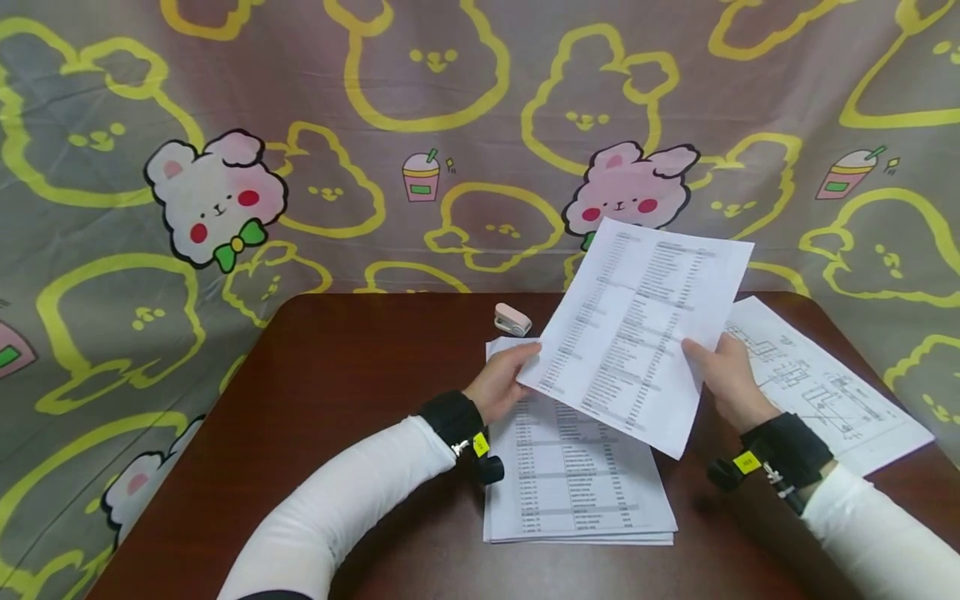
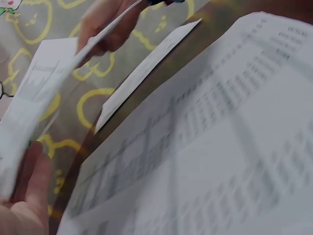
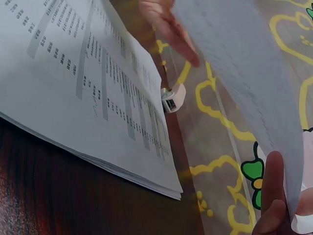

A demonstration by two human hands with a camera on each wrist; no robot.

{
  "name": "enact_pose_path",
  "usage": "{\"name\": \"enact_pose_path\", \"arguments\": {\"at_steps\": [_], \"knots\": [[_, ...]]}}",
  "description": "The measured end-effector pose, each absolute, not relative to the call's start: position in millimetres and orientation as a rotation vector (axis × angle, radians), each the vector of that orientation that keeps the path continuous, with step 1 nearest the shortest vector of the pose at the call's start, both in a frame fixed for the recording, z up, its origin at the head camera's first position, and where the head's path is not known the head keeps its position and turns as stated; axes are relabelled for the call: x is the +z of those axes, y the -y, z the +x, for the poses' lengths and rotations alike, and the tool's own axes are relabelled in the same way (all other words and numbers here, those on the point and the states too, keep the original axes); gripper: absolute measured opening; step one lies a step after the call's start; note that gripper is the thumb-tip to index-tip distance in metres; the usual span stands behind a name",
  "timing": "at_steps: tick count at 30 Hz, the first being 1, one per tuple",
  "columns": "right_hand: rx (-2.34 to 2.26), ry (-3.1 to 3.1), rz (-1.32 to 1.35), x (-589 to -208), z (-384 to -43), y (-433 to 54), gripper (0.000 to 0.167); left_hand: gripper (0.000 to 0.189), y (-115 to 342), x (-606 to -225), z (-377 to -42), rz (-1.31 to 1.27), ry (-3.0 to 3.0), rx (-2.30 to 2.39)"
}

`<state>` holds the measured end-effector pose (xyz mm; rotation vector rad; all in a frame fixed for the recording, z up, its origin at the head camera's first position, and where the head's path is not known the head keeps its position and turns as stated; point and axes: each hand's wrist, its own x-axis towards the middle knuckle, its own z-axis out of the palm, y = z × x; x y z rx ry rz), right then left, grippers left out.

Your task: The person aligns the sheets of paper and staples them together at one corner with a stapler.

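Note:
A printed sheet [image 1: 637, 333] is held up at a tilt between both hands, above a stack of printed papers [image 1: 581, 492]. My left hand [image 1: 498, 382] pinches the sheet's left edge near its lower corner. At the opposite edge, my right hand [image 1: 729, 373] grips it with the thumb on the printed face. The right wrist view shows the raised sheet [image 3: 244, 63] from behind, with the right hand's fingers [image 3: 272, 186] at its edge. Under it, the stack [image 3: 63, 103] lies on the table, its sheets slightly uneven at the edges.
A pink stapler [image 1: 512, 319] lies just behind the stack. Right of it, partly behind the right hand, is a sheet with line drawings [image 1: 832, 387]. The dark wooden table [image 1: 337, 400] ends at a patterned curtain [image 1: 465, 100].

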<state>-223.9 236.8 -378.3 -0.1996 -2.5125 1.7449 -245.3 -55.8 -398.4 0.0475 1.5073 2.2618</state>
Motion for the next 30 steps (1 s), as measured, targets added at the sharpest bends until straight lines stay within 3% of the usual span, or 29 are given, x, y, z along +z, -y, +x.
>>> {"name": "enact_pose_path", "arguments": {"at_steps": [14,30], "knots": [[1.724,2.666,0.027,-376,-215,-222,0.054,0.038,80,-386,-255,0.019,-1.855,2.113],[1.762,2.763,0.113,-384,-215,-207,0.05,0.031,96,-393,-252,-0.002,-2.205,1.9]]}}
